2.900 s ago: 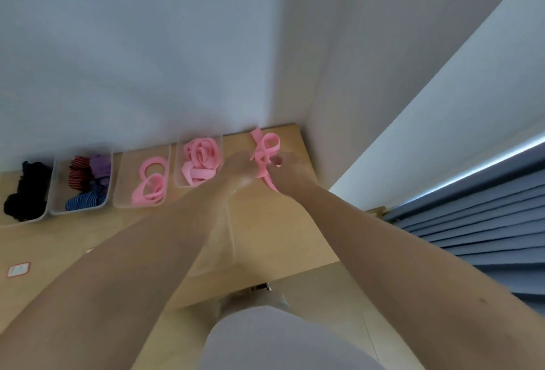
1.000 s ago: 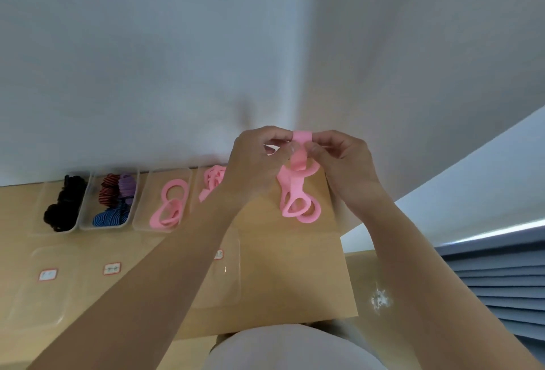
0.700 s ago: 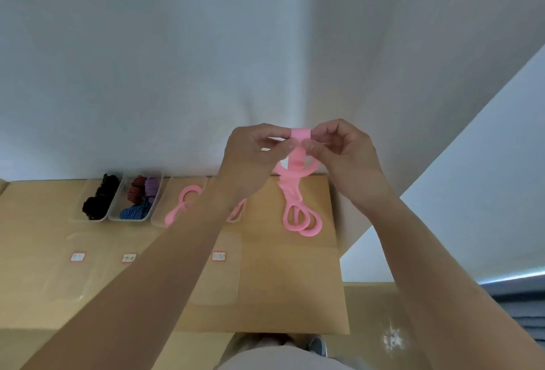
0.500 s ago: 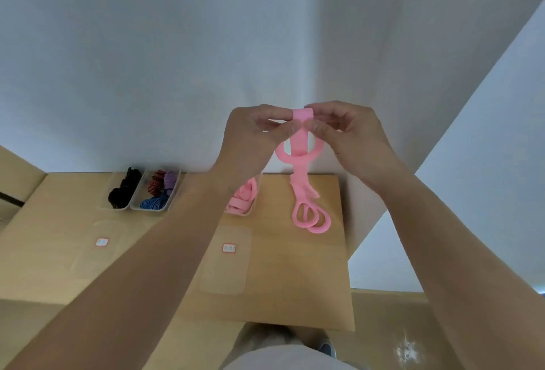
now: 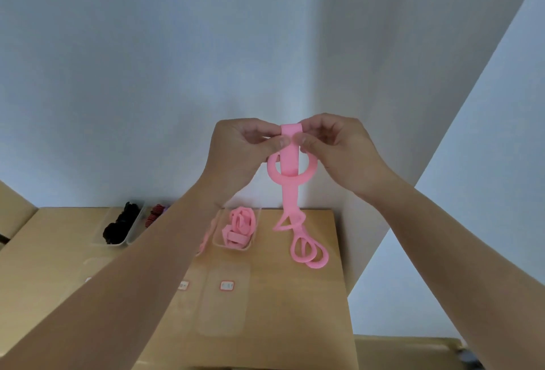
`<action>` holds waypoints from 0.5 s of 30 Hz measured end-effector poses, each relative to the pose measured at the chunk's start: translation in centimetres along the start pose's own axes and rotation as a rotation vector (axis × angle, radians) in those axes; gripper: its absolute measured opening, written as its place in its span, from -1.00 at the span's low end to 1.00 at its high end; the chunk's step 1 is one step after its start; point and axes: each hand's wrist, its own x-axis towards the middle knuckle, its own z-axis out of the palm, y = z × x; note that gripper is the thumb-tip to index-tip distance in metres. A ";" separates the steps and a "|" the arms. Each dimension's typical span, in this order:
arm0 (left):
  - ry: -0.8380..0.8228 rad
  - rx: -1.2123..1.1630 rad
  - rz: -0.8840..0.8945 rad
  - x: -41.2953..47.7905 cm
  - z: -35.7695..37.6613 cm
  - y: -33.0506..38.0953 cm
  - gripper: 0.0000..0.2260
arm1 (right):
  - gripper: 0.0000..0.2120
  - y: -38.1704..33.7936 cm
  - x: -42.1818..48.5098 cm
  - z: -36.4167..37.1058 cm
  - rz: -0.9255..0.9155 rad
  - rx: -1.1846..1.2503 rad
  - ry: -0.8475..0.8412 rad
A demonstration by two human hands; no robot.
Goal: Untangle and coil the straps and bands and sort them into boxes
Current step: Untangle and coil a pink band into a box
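Observation:
A long pink band (image 5: 290,192) hangs from both my hands, held high above the wooden table (image 5: 280,304). My left hand (image 5: 239,157) and my right hand (image 5: 339,151) pinch its folded top end between thumbs and fingers, side by side. Just under my fingers the band forms a round loop, then runs down. Its tangled lower loops (image 5: 309,251) lie on the table near the right edge.
Clear boxes stand along the wall: one with pink bands (image 5: 239,231), one with black bands (image 5: 118,228), one with red and purple bands (image 5: 153,214), partly behind my left arm. A flat clear lid (image 5: 221,299) and small labels (image 5: 227,285) lie in front.
Both hands lifted the pink band off the table and hold its top end high. Its lower loops now trail on the table. My view tilted down, showing more of the table.

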 end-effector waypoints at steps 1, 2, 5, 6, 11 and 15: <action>-0.002 0.002 0.003 0.1 -0.4 0.1 -0.87 | -0.93 -0.2 0.1 0.3 -0.010 -0.021 0.005; -0.004 0.005 0.005 0.2 -0.7 0.2 -0.88 | -0.94 -0.5 0.1 0.6 -0.022 -0.042 0.010; -0.017 0.008 0.010 0.6 -2.2 0.4 -0.90 | -0.97 -1.5 0.5 1.7 -0.045 -0.082 0.016; -0.019 0.010 0.009 0.8 -2.6 0.4 -0.91 | -0.97 -1.9 0.7 2.1 -0.046 -0.093 0.016; -0.038 0.019 0.045 1.4 -4.8 0.4 -0.91 | -0.95 -3.1 1.4 4.0 -0.048 -0.152 0.051; -0.056 -0.018 0.071 1.7 -6.0 0.6 -0.91 | -0.94 -3.7 1.4 5.2 -0.046 -0.168 0.074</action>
